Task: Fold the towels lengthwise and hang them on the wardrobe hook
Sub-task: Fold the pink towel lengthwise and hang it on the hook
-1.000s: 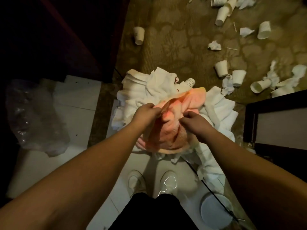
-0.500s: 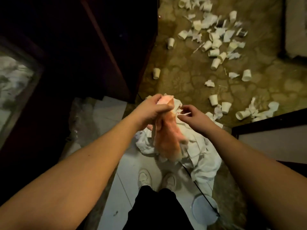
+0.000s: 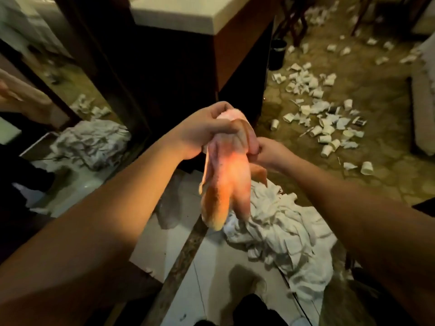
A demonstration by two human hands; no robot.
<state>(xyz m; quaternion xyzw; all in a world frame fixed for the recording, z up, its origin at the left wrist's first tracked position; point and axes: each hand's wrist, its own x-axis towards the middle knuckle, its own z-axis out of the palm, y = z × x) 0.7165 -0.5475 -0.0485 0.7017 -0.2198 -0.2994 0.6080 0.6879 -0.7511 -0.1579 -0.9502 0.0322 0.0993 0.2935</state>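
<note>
A pink-orange towel (image 3: pixel 226 180) hangs bunched in front of me, above the floor. My left hand (image 3: pixel 207 130) grips its top end in a fist. My right hand (image 3: pixel 266 151) pinches the towel's right edge just below and to the right of the left hand. A heap of white towels (image 3: pixel 282 234) lies on the floor underneath, beside my feet. No wardrobe hook shows in the view.
A dark wooden cabinet (image 3: pixel 179 74) with a pale top stands straight ahead. To the left a mirror (image 3: pixel 70 118) reflects the towel heap. Several paper cups and scraps (image 3: pixel 324 118) litter the carpet at right. Pale tiles (image 3: pixel 211 274) lie underfoot.
Both hands lifted the pink towel off the white heap and raised it; it now hangs long and narrow. My view has tilted up towards the cabinet.
</note>
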